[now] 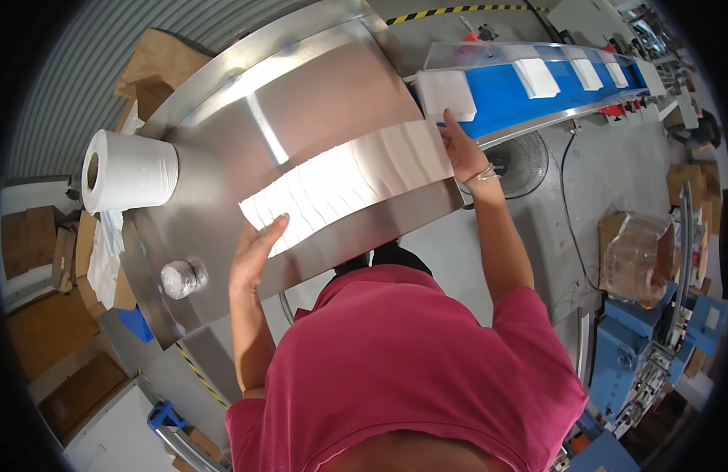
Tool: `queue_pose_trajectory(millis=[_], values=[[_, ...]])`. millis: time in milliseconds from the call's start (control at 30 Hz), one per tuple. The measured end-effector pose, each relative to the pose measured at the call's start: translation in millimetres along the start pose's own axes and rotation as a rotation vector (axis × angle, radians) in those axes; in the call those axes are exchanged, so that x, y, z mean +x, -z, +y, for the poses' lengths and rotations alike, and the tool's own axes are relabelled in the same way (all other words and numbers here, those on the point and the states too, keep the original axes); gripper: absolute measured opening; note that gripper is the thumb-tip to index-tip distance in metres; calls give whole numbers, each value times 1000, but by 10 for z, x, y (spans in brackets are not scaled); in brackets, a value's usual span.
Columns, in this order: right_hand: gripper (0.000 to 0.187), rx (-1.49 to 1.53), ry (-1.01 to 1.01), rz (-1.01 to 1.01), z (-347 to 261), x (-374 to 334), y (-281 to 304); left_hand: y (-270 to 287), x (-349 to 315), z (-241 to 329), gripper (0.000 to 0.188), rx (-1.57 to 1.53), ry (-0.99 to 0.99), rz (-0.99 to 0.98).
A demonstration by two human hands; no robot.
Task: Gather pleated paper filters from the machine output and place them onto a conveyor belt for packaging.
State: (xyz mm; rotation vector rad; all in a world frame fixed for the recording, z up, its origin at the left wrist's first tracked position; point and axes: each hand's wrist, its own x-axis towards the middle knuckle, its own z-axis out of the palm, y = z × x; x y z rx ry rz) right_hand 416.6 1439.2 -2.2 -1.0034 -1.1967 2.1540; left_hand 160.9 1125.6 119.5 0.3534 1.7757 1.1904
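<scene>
A long row of white folded paper stacks [344, 177] lies slantwise across the stainless steel table [325, 86], its many layers standing on edge with wavy gaps between them. At the row's left end my left hand [258, 248] presses, thumb on top and fingers mostly hidden behind the paper. My right hand [462, 149] bears on the right end, with its fingers partly hidden, so the row is gripped between both hands. Just beyond the right hand, a white folded stack [445, 94] sits at the near end of the blue conveyor belt [494, 86].
More white stacks [535, 77] are spaced along the belt, beside a clear guard [490, 53]. A large white roll [136, 171] and a small clear-wrapped roll [179, 279] stand on the table's left. A floor fan [521, 165] is under the conveyor; a plastic-lined carton [638, 256] stands right.
</scene>
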Motion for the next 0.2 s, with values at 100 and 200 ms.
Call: queue_pose_trajectory(millis=[100, 200], values=[[50, -331, -36, -103, -417, -503, -614, -18, 12, -7, 82, 19, 13, 5], [46, -235, -193, -41, -468, -524, -697, -55, 32, -13, 86, 16, 0, -4]])
